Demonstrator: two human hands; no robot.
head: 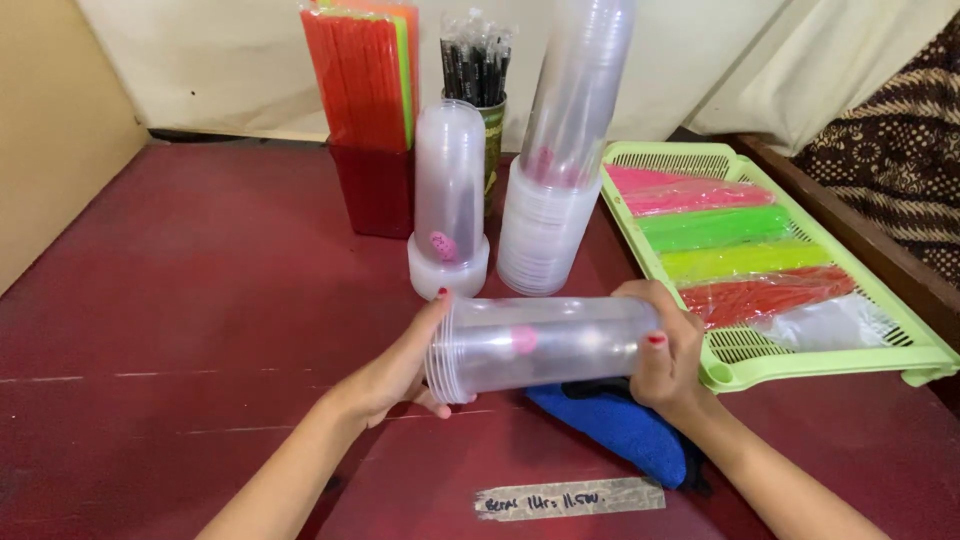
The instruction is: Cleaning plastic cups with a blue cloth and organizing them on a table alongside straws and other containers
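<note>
Both hands hold a stack of clear plastic cups [540,345] lying sideways just above the dark red table [200,300]. My left hand [400,372] cups the open rim end at the left. At the closed right end, my right hand [668,355] wraps around the stack. A pink mark shows through the cup walls. A blue cloth [620,425] lies on the table right under the stack.
Two upright stacks of clear cups, a short one [450,195] and a tall one [565,150], stand behind. A red holder of orange and green sticks [372,90], a cup of wrapped black straws [478,65], a green tray [735,370] with coloured packets, and a tape strip [570,497] are nearby.
</note>
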